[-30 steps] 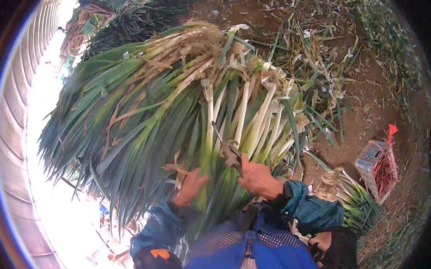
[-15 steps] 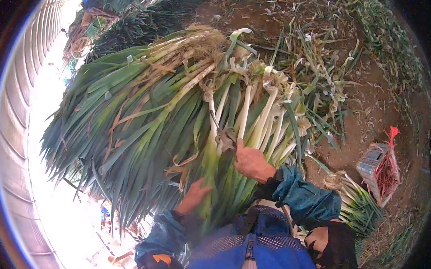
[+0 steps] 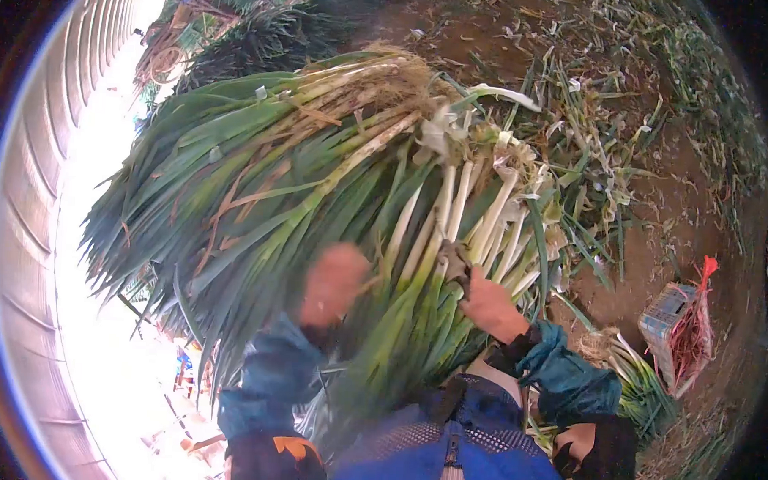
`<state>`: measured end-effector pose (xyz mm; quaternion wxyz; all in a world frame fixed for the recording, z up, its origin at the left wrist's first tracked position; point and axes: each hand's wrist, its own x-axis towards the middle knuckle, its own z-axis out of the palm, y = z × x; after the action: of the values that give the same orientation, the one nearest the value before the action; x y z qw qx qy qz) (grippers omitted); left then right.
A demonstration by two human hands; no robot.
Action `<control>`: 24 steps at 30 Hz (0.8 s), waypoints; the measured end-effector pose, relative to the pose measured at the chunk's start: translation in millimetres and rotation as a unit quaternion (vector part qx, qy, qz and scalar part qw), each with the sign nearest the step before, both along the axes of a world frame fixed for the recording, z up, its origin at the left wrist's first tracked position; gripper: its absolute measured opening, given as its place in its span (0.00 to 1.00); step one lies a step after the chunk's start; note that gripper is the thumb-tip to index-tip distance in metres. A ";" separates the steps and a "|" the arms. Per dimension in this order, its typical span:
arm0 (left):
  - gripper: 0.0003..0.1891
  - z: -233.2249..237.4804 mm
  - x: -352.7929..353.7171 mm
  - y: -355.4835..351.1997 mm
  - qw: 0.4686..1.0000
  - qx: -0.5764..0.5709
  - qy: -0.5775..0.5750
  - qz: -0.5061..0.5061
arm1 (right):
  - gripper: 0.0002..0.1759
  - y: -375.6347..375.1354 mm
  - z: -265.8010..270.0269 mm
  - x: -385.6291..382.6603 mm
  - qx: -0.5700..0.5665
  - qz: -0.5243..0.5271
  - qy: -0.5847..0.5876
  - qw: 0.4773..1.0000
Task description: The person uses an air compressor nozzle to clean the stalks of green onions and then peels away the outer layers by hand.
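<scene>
A large heap of leafy green onions point(image 3: 259, 176) lies before me, dark green tops to the left and matted roots at the upper right. Over the peeled white stalks point(image 3: 492, 214) at the near right of the heap, my right hand point(image 3: 493, 307) is closed on a small tool point(image 3: 456, 264), grey-brown and lumpy, with a thin dark piece at its far end. Its exact kind does not show clearly. My left hand point(image 3: 333, 282) is smeared by motion above the green leaves, left of the white stalks.
Trimmed leaves and peelings point(image 3: 590, 154) litter the brown soil. At the right stands an open box point(image 3: 665, 313) of reddish strands with a red tie, beside a smaller onion bunch point(image 3: 641, 376). More green bundles point(image 3: 264, 45) lie at the back left, near a ribbed wall point(image 3: 28, 253).
My left hand has lifted from the lower stalks and moved up and left over the leaves. My right hand, still on the tool, appears further right, as the view has shifted slightly.
</scene>
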<state>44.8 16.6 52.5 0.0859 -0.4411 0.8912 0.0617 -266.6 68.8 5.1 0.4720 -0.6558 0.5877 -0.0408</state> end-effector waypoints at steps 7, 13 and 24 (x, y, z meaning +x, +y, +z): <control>0.04 -25.0 28.4 -97.3 0.929 -0.206 -0.167 0.258 | 0.36 13.6 3.3 5.1 -0.071 -0.008 0.012 0.997; 0.08 -3.7 -31.4 -54.3 0.961 -0.013 -0.027 0.274 | 0.40 24.4 53.8 27.2 -0.039 0.054 -0.078 0.995; 0.22 -36.8 -35.1 -36.4 0.930 0.090 0.086 0.345 | 0.38 16.4 59.2 33.2 -0.042 0.030 -0.073 0.996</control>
<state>9.6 -19.7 15.7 0.0214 -0.7048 0.6787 0.2051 -233.5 85.3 64.3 0.4869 -0.6878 0.5294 -0.0985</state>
